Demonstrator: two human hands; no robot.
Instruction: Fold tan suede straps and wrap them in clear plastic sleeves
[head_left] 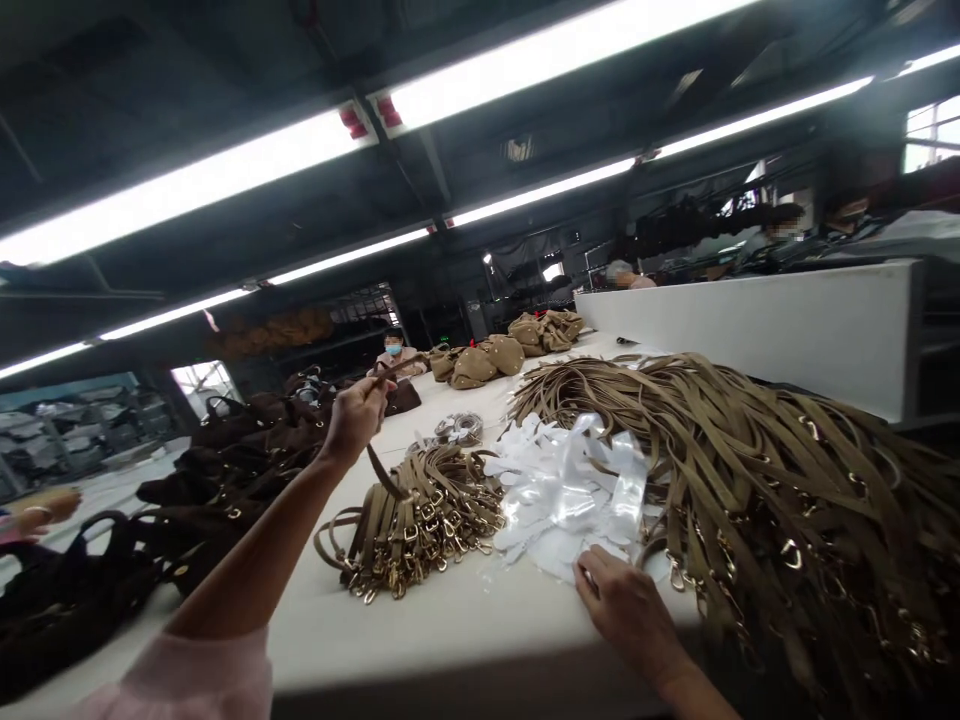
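My left hand (357,412) is raised over the white table (420,620), closed on a tan leather strap (384,475) that hangs down toward a bundle of tan straps with gold clasps (416,520). My right hand (626,605) rests near the table's front edge, fingers on the edge of a heap of clear plastic sleeves (566,490). Whether those fingers pinch a sleeve is hidden.
A big pile of loose tan straps (757,470) fills the right side. Dark brown bags (225,460) lie along the left. Tan bags (487,358) sit at the far end, where a person (394,350) is seated. A white partition (750,320) runs along the right.
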